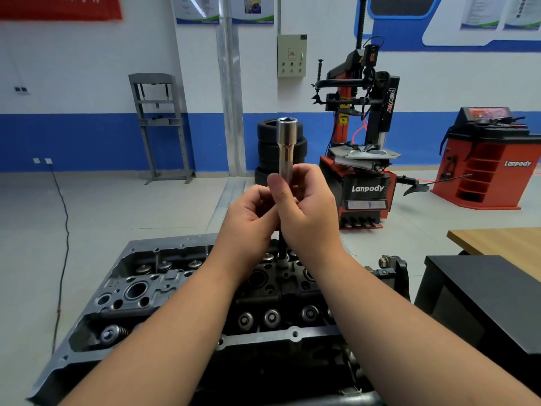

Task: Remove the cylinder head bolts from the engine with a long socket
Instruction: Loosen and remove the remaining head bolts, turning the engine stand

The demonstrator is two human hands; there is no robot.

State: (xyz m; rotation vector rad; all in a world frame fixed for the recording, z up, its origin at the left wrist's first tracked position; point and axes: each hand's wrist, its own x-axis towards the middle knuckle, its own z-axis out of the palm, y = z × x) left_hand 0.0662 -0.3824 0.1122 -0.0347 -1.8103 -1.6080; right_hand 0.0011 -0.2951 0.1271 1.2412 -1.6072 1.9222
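Surroundings: a tyre changer [361, 159], a tyre stack [265, 148] and a red balancer [486, 159] are seen behind; view of the engine [164, 291] is partly blocked by both forearms
Hands: left hand [248, 213] and right hand [307, 206] are raised together, each grip curled round the long socket [287, 145]
Socket: held upright above the engine, open end up
Room: grey floor [117, 206], blue-banded wall [73, 139]
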